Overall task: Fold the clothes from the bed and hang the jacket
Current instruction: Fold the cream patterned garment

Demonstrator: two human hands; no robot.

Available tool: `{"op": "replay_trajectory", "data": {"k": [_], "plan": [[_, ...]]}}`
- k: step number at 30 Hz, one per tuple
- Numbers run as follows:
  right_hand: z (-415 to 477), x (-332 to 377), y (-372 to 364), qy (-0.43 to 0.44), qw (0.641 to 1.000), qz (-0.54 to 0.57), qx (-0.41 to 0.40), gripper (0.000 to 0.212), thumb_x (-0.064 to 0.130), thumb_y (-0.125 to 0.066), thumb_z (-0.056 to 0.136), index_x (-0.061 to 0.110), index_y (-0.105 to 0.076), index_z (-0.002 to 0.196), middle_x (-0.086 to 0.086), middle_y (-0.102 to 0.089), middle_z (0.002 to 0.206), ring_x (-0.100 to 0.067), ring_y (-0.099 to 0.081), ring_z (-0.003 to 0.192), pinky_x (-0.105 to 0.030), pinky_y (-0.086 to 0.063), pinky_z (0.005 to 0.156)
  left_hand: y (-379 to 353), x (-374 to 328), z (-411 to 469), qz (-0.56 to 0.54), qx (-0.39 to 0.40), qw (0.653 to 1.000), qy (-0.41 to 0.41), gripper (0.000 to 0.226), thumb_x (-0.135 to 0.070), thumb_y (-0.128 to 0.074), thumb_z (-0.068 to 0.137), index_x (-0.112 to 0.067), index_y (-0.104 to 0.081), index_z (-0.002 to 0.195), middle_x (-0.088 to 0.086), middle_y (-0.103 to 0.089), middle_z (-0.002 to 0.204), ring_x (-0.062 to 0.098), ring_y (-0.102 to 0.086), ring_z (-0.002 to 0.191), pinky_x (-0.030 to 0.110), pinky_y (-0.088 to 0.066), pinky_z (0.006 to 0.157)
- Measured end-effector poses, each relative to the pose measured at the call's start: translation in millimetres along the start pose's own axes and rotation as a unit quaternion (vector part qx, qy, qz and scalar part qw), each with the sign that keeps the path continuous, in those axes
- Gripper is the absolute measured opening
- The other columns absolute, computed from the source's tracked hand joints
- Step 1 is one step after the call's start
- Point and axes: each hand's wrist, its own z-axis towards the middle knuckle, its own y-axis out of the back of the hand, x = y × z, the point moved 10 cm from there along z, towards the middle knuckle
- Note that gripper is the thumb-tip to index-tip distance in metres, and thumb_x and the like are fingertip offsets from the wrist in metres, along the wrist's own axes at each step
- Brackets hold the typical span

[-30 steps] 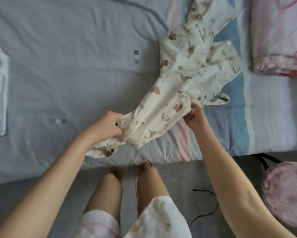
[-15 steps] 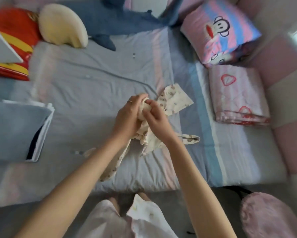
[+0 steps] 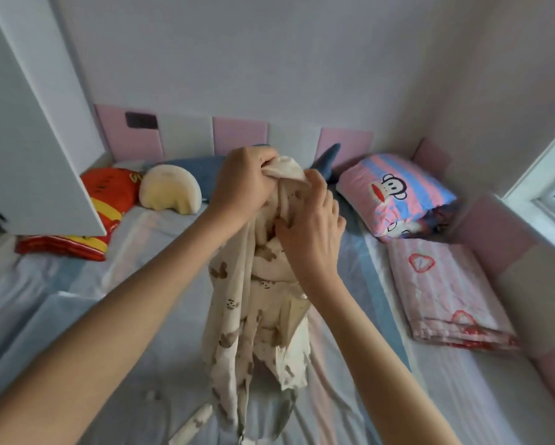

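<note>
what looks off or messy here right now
Only the cream bear-print garment: it hangs bunched and twisted above the bed, the left hand gripping its top, the right hand pinching folds just below. Nothing looks spilled or torn; the pink heart quilt lies neatly folded at the right.

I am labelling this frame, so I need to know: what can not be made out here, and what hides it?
Head view only.
Garment: bunched in the left hand and right hand, so its kind is unclear; the bottom edge cuts off its end.
Shark toy: middle hidden behind the hands and garment.
Red cushion: partly hidden by the white panel.
Window: cut off by the right edge.
</note>
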Motion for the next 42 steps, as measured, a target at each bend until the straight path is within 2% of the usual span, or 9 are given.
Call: {"op": "replay_trajectory", "data": {"k": [3,6,12,17,20,28,34,37,42], "plan": [[16.0,-21.7,-14.9,-0.074,0.992,-0.037,0.098,0.081,0.018,-0.071,0.072,0.02,-0.023,0.138,-0.005,-0.033,0.12,-0.026,-0.037,0.111,-0.041,-0.036,0.091,33.1,-5.9,19.0,0.011,-0.035,0.999,-0.017,0.028,-0.014,-0.058,0.083,-0.003,-0.051,0.058,0.01,-0.049,0.051,0.021,-0.043,0.049,0.032,-0.034,0.046],[26.0,-49.9,-34.9,-0.081,0.969,-0.021,0.231,0.028,0.021,-0.066,0.077,0.011,-0.055,0.101,0.0,-0.054,0.09,-0.026,-0.056,0.09,-0.037,-0.047,0.072,65.3,-4.7,31.0,0.007,-0.07,0.997,-0.027,0.031,-0.014,-0.057,0.082,-0.005,-0.046,0.054,0.003,-0.038,0.047,0.008,-0.033,0.048,0.028,-0.03,0.045],[74.3,-34.0,5.9,-0.058,0.98,0.076,0.176,0.012,0.017,-0.051,0.084,0.007,-0.057,0.081,-0.007,-0.059,0.074,-0.02,-0.053,0.073,-0.032,-0.042,0.066,102.3,-2.0,48.7,0.047,-0.071,0.996,-0.038,0.035,-0.009,-0.063,0.085,-0.005,-0.048,0.054,0.006,-0.04,0.048,0.004,-0.033,0.048,0.018,-0.027,0.044],[92.1,33.0,50.5,0.006,0.94,0.3,0.164,0.016,0.004,-0.04,0.067,0.008,-0.054,0.058,0.012,-0.045,0.041,0.0,-0.036,0.038,-0.014,-0.03,0.041,134.1,4.3,60.6,0.206,-0.08,0.975,0.028,0.016,-0.028,-0.06,0.09,-0.017,-0.064,0.101,0.002,-0.064,0.091,0.021,-0.057,0.08,0.031,-0.039,0.066],[99.0,64.0,55.0,0.033,0.922,0.331,0.199,0.031,0.006,-0.04,0.067,0.02,-0.046,0.04,0.015,-0.038,0.038,-0.002,-0.031,0.037,-0.018,-0.025,0.04,99.5,-14.1,48.1,0.115,0.061,0.991,-0.024,0.056,-0.024,-0.068,0.083,-0.021,-0.047,0.135,-0.001,-0.054,0.133,0.014,-0.052,0.12,0.029,-0.042,0.099],[88.8,73.5,47.7,0.188,0.952,0.13,0.204,0.017,0.003,-0.058,0.079,0.018,-0.052,0.086,0.003,-0.054,0.083,-0.011,-0.048,0.073,-0.026,-0.038,0.065,47.0,-32.0,20.6,-0.031,0.138,0.989,-0.033,0.021,-0.01,-0.066,0.084,-0.006,-0.065,0.105,-0.001,-0.066,0.094,0.014,-0.061,0.087,0.031,-0.048,0.076],[40.9,-16.3,-1.9,0.069,0.958,-0.099,0.262,0.118,0.085,-0.055,0.056,0.011,-0.023,0.141,-0.008,-0.031,0.132,-0.027,-0.032,0.122,-0.041,-0.033,0.104,36.6,-25.4,11.0,-0.048,0.139,0.989,0.032,0.009,0.001,-0.057,0.085,0.006,-0.065,0.089,0.022,-0.066,0.088,0.016,-0.054,0.079,0.029,-0.037,0.068],[4.4,-30.1,11.4,0.012,0.993,0.048,0.109,0.107,0.053,-0.082,0.057,0.02,-0.023,0.139,0.002,-0.028,0.127,-0.017,-0.035,0.116,-0.037,-0.038,0.1,41.4,-21.1,4.3,-0.09,0.137,0.984,0.075,0.012,-0.003,-0.058,0.087,0.006,-0.066,0.088,0.012,-0.064,0.084,0.018,-0.057,0.081,0.031,-0.042,0.072],[-34.7,-51.5,-40.7,-0.017,0.968,-0.021,0.251,0.045,0.031,-0.07,0.077,0.019,-0.047,0.114,0.009,-0.058,0.084,-0.012,-0.058,0.073,-0.028,-0.043,0.055,75.4,-8.4,8.1,-0.191,0.095,0.963,0.163,0.025,-0.014,-0.065,0.08,0.007,-0.067,0.094,0.016,-0.071,0.095,0.025,-0.068,0.09,0.039,-0.05,0.089]]}}
